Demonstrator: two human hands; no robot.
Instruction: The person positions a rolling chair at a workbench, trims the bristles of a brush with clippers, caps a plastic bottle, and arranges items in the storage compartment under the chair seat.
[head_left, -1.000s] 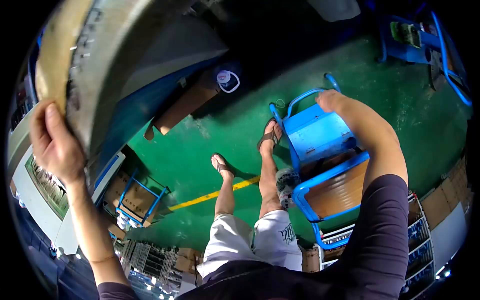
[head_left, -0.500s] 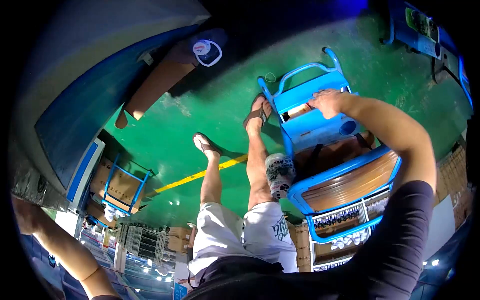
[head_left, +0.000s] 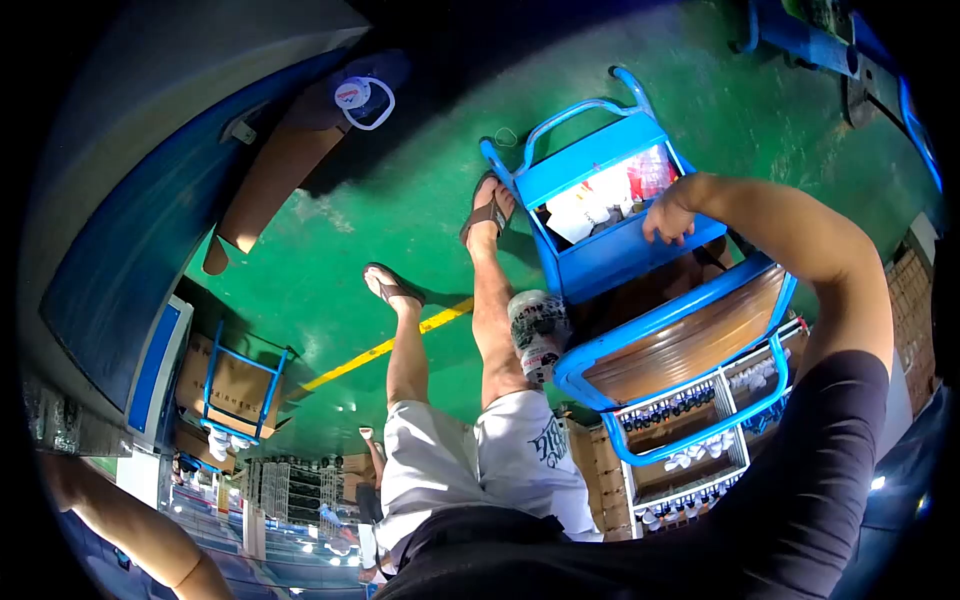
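My right hand (head_left: 670, 212) has its fingers curled over the edge of a blue metal panel (head_left: 625, 255) on a blue-framed chair. Beside the panel an open compartment in the blue box (head_left: 590, 155) shows white and red items (head_left: 612, 190). At the far left edge is my left hand (head_left: 62, 482), beside a grey surface (head_left: 70, 415); its fingers are dark and cut off, so what they hold is hidden. A jar with printed wrap (head_left: 540, 330) is by my right knee, next to the chair's wooden backrest (head_left: 690, 345).
A blue-sided bench (head_left: 110, 270) stands at left, with a cardboard piece (head_left: 275, 180) and a handled container (head_left: 365, 100) near it. A blue stool frame (head_left: 240, 385) is before a carton. Racks (head_left: 690, 440) stand behind the chair. Another person's leg (head_left: 373, 460) shows behind me.
The blue box has gone from closed to wide open, showing its contents, as my right hand moved with the panel. My left hand has dropped from the large curved object to the lower left edge.
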